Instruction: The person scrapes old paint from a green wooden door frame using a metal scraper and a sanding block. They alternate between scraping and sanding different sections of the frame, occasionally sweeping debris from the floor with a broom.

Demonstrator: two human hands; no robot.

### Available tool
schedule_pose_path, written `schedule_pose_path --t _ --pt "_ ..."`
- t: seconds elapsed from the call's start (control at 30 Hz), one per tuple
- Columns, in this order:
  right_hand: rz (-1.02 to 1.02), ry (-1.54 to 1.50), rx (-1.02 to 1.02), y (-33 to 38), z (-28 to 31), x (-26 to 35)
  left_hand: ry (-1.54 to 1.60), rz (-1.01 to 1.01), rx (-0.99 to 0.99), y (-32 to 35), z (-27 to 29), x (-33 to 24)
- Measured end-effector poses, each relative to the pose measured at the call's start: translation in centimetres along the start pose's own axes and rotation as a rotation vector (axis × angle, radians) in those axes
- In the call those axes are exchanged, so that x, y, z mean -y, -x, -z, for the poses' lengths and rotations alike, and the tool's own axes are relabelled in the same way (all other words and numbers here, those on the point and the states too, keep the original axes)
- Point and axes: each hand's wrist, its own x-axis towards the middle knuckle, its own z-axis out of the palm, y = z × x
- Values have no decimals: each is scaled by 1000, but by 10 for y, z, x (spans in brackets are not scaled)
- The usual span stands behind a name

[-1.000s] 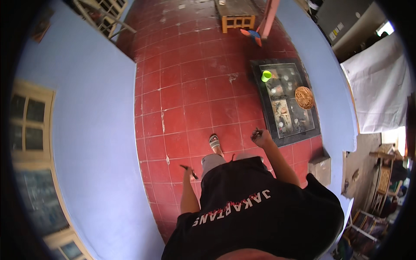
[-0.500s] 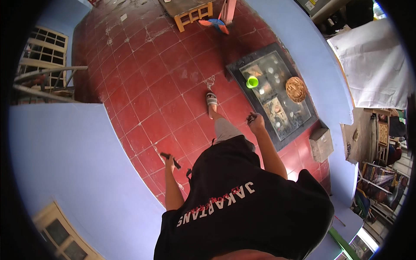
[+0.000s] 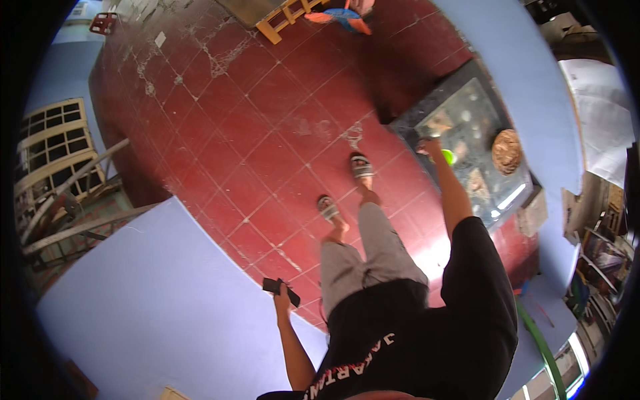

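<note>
Two hands are engaged: the right hand (image 3: 428,145) reaches the green ball (image 3: 449,157) on the glass tabletop (image 3: 460,127), finger state indiscernible, ball unlifted; the left hand (image 3: 283,298), away from the tabletop, has fingers clamped on a dark phone (image 3: 280,289).

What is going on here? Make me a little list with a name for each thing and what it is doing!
Place: red tiled floor between pale blue walls
Left hand: holds a small dark flat object down by the person's side
Right hand: stretched out over the dark glass-topped table, right by a bright green round thing
On the table: a round woven brown piece
Feet: in sandals, mid-step
Far end: wooden frame
</note>
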Motion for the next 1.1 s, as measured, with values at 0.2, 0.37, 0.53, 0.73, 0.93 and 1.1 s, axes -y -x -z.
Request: schedule_pose_path --t 0.2,0.37,0.53,0.73,0.93,1.1 --pt "-227 896 -705 -63 29 -32 -206 66 101 -54 11 -66" --pt "-443 643 -688 -93 6 -3 -327 72 125 -60 -18 -78" --pt "-236 1368 -686 -54 -11 -1 -430 -71 314 -73 -49 -104" --pt "279 470 -686 113 -152 23 -525 -226 405 -100 -49 -78" --pt "284 559 -593 418 -350 -184 -723 -534 642 -57 -61 -116" --pt "-931 -1 -419 712 -495 -224 -458 -478 1002 -42 -119 -90"
